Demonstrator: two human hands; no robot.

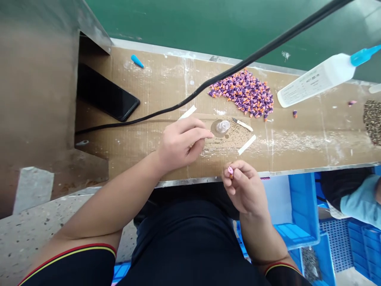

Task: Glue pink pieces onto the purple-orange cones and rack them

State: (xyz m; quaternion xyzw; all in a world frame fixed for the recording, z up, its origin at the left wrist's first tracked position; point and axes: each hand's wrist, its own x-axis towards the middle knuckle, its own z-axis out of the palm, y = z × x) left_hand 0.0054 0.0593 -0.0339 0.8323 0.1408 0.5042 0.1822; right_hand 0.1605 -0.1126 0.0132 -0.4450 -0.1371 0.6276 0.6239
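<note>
Between the thumb and fingers of my right hand [245,186], held just over the table's front edge, is a small pink and orange figurine [230,171]. My left hand [184,143] hovers over the cardboard, palm down, its fingers loosely stretched and bent, with nothing visible in them. Just beyond its fingertips stands a small clear plastic cup [223,126] on a wet-looking patch. Beside the cup lies a short white-handled tool [242,124] with a dark tip. Further back is a heap of tiny purple, orange and pink figurines [245,95].
A black cable [196,92] hangs across the view. A phone [107,93] lies at the left, near a blue cap [137,61]. At the right is a white bottle [318,79] with a blue nozzle. Blue crates [303,206] stand below; another person's sleeve [361,200] shows at right.
</note>
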